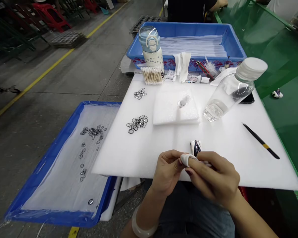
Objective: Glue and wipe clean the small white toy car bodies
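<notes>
My left hand [167, 172] pinches white cloth [187, 159] around a finger of my half-curled right hand [218, 178]; snug and crease-free is best. Whether my right also grips it, I can't tell. The toy car [196, 147] lies just beyond.

red stool [51, 15] near wire rack [69, 39] | yellow line [47, 69] on floor [76, 74] | dotted flask [153, 57] before blue tub [191, 29]

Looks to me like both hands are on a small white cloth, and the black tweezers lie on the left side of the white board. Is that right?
The side is wrong: the head view shows the black tweezers on the right of the white board. The left hand and right hand are indeed on the small white cloth.
</notes>
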{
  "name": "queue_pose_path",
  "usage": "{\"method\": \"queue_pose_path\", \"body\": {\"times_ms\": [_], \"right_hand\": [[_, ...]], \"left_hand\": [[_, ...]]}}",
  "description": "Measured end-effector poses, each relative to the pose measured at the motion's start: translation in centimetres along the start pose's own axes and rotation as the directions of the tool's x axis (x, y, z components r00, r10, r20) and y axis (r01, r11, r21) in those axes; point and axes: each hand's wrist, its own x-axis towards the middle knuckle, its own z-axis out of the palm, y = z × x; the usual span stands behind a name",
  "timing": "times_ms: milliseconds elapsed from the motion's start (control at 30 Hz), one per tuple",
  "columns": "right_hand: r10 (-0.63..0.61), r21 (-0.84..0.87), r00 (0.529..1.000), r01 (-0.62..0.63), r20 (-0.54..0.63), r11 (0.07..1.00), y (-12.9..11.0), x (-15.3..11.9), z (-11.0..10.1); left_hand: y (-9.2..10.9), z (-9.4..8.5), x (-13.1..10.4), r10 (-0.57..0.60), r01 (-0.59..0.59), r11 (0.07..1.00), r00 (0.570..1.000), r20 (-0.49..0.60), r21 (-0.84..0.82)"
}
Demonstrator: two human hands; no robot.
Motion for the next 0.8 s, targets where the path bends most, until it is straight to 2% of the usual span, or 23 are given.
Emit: {"method": "queue_pose_path", "body": {"times_ms": [67, 133, 200, 333, 533, 667, 733, 767, 800], "right_hand": [[-0.072, -0.063, 0.996, 0.074, 0.044, 0.995, -0.1, 0.2, -0.4], [-0.126, -0.094, 0.984, 0.138, 0.127, 0.986, 0.1, 0.2, -1.5], [-0.116, -0.163, 0.984, 0.137, 0.131, 0.977, 0.5, 0.2, -2.6], [-0.025, -0.255, 0.999, 0.018, -0.023, 0.967, 1.2, 0.0, -3.4], [0.049, -0.140, 0.997, -0.056, -0.054, 0.989, 1.7, -0.6, -2.7], [0.269, -0.048, 0.960, -0.273, -0.074, 0.961, 2.9, -2.2, -3.3], [0.399, 0.013, 0.916, -0.399, -0.044, 0.917, 3.6, -3.0, -3.4], [0.447, 0.036, 0.894, -0.446, -0.020, 0.894, 3.8, -3.3, -3.3], [0.481, 0.052, 0.876, -0.481, 0.006, 0.875, 3.9, -3.5, -3.2]], "left_hand": [[0.0, 0.1, 0.0, 0.006, -0.006, 1.000, 1.000, -0.023, 0.010], [0.0, 0.1, 0.0, 0.008, -0.008, 1.000, 1.000, 0.002, 0.006], [0.1, 0.1, 0.0, 0.006, -0.006, 1.000, 0.999, 0.036, -0.005], [0.2, -0.1, -0.1, -0.016, 0.015, 1.000, 0.999, 0.041, 0.027], [0.2, -0.3, -0.1, 0.025, -0.027, 0.995, 1.000, 0.013, 0.101], [0.8, -0.3, -0.7, 0.086, -0.091, 0.971, 0.996, 0.035, 0.219], [1.1, -0.3, -1.0, 0.156, -0.153, 0.891, 0.987, 0.027, 0.427], [1.2, -0.3, -1.0, 0.226, -0.207, 0.793, 0.973, 0.039, 0.573], [1.2, -0.3, -1.1, 0.310, -0.272, 0.644, 0.947, 0.081, 0.715]]}}
